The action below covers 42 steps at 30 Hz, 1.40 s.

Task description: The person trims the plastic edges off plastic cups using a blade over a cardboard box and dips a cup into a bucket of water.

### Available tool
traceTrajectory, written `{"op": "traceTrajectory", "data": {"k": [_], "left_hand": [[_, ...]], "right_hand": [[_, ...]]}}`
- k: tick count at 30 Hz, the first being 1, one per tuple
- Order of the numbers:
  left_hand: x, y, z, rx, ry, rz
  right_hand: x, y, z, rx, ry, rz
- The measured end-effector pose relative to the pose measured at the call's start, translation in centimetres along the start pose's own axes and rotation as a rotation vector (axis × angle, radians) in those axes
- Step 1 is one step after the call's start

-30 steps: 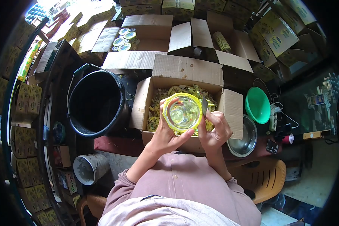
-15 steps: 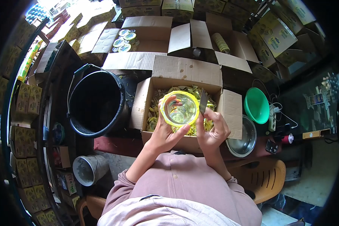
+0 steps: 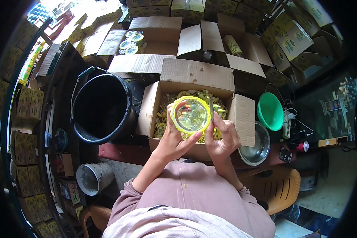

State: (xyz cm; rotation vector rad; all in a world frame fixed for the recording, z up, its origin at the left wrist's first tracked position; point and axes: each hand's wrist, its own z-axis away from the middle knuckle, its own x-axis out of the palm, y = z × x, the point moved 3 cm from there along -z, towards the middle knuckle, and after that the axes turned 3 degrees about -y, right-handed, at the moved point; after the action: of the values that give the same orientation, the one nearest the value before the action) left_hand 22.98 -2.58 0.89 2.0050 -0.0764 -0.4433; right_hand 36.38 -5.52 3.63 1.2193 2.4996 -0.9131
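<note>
My left hand point(image 3: 171, 139) is wrapped round a clear cup point(image 3: 191, 116) with a bright yellow rim, its mouth tilted up towards me. Between the thumb and fingers of my right hand point(image 3: 223, 138) is a thin grey knife blade point(image 3: 211, 106), upright against the right side of the rim; whether it has a handle is hidden. Both hands are above an open cardboard box point(image 3: 197, 75). Yellow trimmings point(image 3: 162, 115) in thin curly strips lie inside it.
A large black bucket point(image 3: 77, 115) stands left of the box. To the right are a green bowl point(image 3: 270, 111) and a metal bowl point(image 3: 261, 148). Farther back, open cartons hold round lidded tubs point(image 3: 131, 43) and a stack of cups point(image 3: 233, 45). A power strip point(image 3: 286, 126) with cables lies right.
The blade has turned from showing its flat face to nearly edge-on and sits slightly lower and left. My right hand has shifted a little left; the cup has barely moved.
</note>
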Motion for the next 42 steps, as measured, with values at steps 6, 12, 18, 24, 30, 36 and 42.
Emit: {"op": "traceTrajectory", "data": {"k": [6,12,18,24,30,36,42], "left_hand": [[-0.3,0.7,-0.3,0.073,-0.045,-0.09],[-0.4,0.8,-0.4,0.032,-0.098,-0.06],[-0.6,0.1,-0.1,0.009,-0.074,-0.021],[-0.9,-0.2,0.0,0.013,-0.063,-0.057],[-0.6,0.3,-0.1,0.014,-0.154,0.002],[-1.0,-0.1,0.0,-0.026,-0.127,0.064],[-0.7,-0.2,0.2,-0.028,-0.218,0.099]], "right_hand": [[-0.2,0.5,-0.4,0.003,-0.031,-0.017],[-0.1,0.7,-0.6,-0.018,-0.032,-0.027],[0.1,0.7,-0.6,-0.02,-0.047,-0.032],[0.2,0.8,0.3,0.014,-0.08,-0.012],[0.0,1.4,0.0,0.081,-0.094,-0.094],[-0.3,1.2,0.3,0.123,-0.097,-0.134],[-0.4,1.5,0.2,0.12,-0.108,-0.131]]}}
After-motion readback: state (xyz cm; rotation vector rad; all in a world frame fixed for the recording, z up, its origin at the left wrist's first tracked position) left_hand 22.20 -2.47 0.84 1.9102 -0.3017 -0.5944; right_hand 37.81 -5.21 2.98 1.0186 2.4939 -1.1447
